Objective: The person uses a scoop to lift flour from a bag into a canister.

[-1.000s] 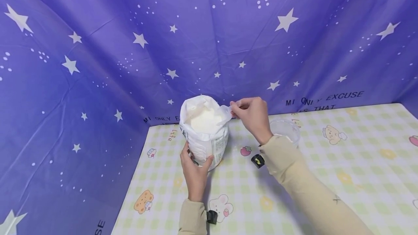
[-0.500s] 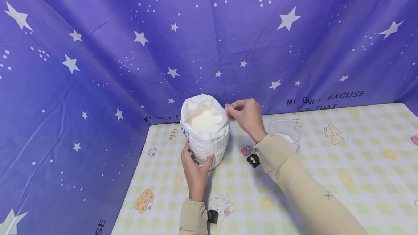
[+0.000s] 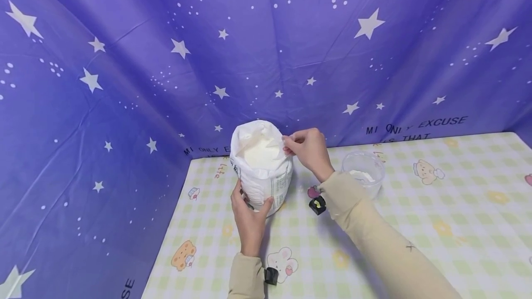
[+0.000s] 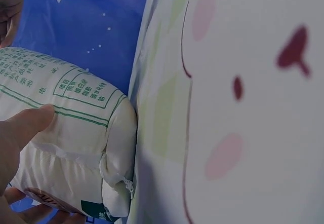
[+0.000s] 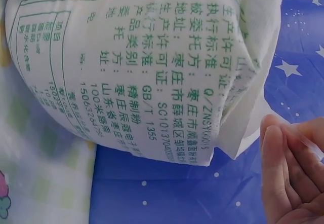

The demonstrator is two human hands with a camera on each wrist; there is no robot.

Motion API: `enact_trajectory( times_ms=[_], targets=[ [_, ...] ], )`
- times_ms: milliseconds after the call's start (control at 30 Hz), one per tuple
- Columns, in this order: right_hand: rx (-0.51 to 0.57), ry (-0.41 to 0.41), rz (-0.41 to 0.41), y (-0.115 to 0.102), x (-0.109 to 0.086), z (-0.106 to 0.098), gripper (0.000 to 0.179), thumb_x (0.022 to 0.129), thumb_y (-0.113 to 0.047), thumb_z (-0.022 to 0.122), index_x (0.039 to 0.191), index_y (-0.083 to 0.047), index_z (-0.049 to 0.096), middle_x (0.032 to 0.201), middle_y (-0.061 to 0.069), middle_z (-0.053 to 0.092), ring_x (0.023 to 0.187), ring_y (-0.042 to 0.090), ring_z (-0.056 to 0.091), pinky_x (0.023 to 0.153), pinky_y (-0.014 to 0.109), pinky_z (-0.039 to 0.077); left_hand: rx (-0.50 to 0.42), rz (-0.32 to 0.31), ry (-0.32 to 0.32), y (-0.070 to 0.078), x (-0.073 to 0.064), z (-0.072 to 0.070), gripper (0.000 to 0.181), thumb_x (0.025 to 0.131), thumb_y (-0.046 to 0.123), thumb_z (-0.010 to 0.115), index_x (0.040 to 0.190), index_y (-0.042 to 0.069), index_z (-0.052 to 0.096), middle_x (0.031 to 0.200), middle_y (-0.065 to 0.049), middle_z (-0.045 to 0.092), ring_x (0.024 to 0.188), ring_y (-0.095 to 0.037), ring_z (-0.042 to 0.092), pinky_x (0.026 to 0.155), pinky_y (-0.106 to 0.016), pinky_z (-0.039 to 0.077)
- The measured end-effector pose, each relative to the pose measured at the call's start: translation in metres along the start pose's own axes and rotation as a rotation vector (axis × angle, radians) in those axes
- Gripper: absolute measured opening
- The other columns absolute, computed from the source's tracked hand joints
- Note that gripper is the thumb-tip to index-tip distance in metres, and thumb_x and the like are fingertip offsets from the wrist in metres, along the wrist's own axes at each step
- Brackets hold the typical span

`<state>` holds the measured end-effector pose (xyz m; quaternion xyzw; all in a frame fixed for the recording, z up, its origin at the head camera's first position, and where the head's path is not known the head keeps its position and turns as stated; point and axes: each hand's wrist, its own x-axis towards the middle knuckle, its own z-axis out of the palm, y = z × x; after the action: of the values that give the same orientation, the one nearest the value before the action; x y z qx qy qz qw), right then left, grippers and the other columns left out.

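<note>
A white cloth-like flour bag (image 3: 266, 179) with green print stands at the back of the table, its mouth wide and rolled outward, white flour (image 3: 262, 153) showing inside. My left hand (image 3: 249, 225) grips the lower front of the bag, thumb on the right side and fingers round the left. In the left wrist view the thumb (image 4: 35, 120) presses the printed side. At the right of the mouth, my right hand (image 3: 309, 149) pinches the bag's rim between thumb and fingers. The right wrist view shows these pinched fingers (image 5: 276, 153) beside the bag's upper edge, with a thin translucent fold at them.
A clear round plastic tub (image 3: 367, 172) with some white powder in it stands right of the bag, partly behind the right sleeve. The table has a green-checked cartoon cloth (image 3: 469, 225). A blue starry curtain (image 3: 249, 50) hangs close behind the bag and along the left.
My right hand has moved left and slightly down, bringing the pulled-out rim back in against the bag's mouth. More of the tub shows now. My left hand keeps its hold.
</note>
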<state>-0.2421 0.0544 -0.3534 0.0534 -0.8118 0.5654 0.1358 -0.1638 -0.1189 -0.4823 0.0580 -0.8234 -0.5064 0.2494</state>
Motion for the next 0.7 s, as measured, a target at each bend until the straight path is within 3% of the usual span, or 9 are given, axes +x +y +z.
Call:
enact_trajectory(
  times_ms=[300, 467, 700],
  targets=[
    [0.087, 0.012, 0.045, 0.004, -0.001, 0.001, 0.023, 0.093, -0.016, 0.069, 0.083, 0.003, 0.077, 0.075, 0.015, 0.074, 0.063, 0.020, 0.072, 0.062, 0.025, 0.062, -0.006, 0.013, 0.006, -0.001, 0.000, -0.001, 0.093, 0.072, 0.014, 0.087, 0.149, 0.007, 0.035, 0.140, -0.014, 0.046, 0.127, -0.028, 0.049, 0.109, -0.043, 0.046],
    [0.153, 0.025, 0.089, 0.006, -0.001, 0.000, 0.022, 0.093, -0.017, 0.070, 0.089, 0.004, 0.076, 0.079, 0.017, 0.075, 0.062, 0.013, 0.071, 0.064, 0.024, 0.062, -0.003, 0.021, 0.004, -0.001, 0.001, 0.000, 0.094, 0.072, 0.014, 0.087, 0.149, 0.006, 0.034, 0.140, -0.014, 0.046, 0.128, -0.029, 0.048, 0.110, -0.043, 0.046],
    [0.273, 0.039, 0.088, 0.011, -0.001, 0.000, 0.023, 0.092, -0.011, 0.069, 0.096, 0.012, 0.074, 0.079, 0.021, 0.074, 0.061, 0.008, 0.070, 0.064, 0.026, 0.063, -0.002, 0.013, 0.004, -0.001, 0.001, 0.000, 0.093, 0.072, 0.015, 0.087, 0.149, 0.006, 0.035, 0.140, -0.014, 0.046, 0.128, -0.028, 0.049, 0.109, -0.043, 0.046]
  ],
)
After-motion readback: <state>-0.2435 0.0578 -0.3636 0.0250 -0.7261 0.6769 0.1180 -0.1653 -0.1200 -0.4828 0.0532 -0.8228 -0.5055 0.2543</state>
